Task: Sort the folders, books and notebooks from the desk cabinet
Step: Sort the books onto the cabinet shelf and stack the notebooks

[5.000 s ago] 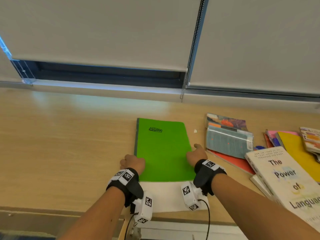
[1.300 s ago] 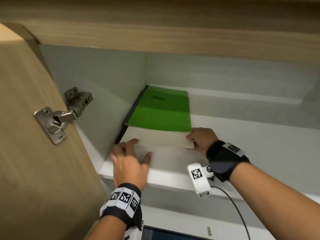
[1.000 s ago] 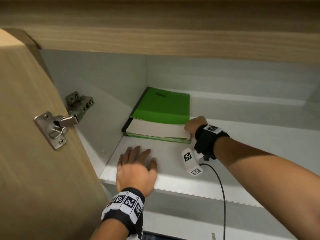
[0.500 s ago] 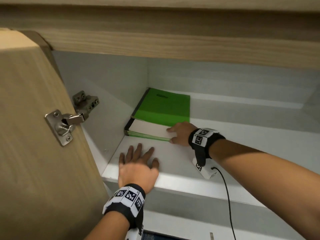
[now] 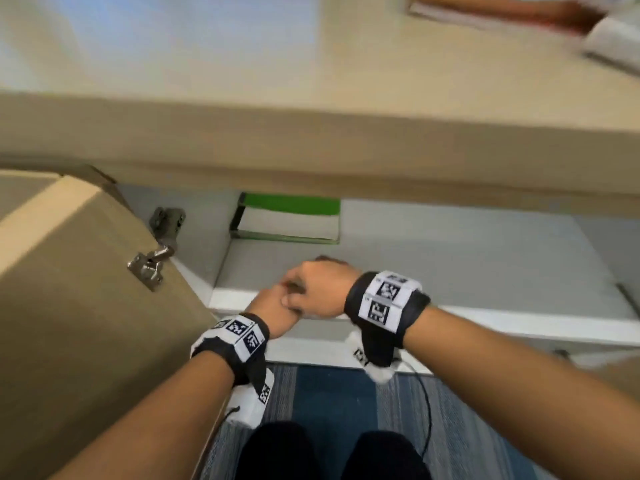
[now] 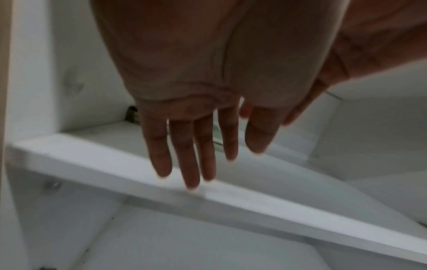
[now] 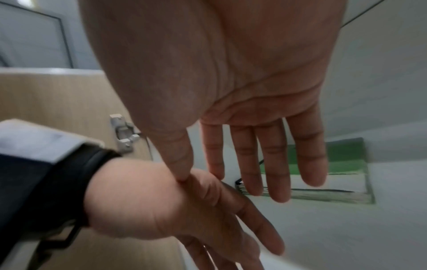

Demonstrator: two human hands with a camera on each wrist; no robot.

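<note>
Both hands empty, at the near edge of the cabinet shelf (image 5: 450, 265). Left hand (image 5: 273, 311): grip spread, fingers (image 6: 184, 155) straight and loosely apart over the shelf lip. Right hand (image 5: 320, 289): grip also spread, fingers (image 7: 272, 164) extended, thumb touching the back of the left hand.

Green notebook (image 5: 294, 205) lies flat on a white pad (image 5: 289, 224) in the far-left corner of the shelf, against the left wall, well apart from both hands. Stack edges visible in the right wrist view.

Door (image 5: 69, 306) swung open on the left, hinge (image 5: 150, 268) exposed. Counter (image 5: 311, 46) above; blurred books (image 5: 519, 10) at its far right. Blue carpet (image 5: 329, 393) below.
</note>
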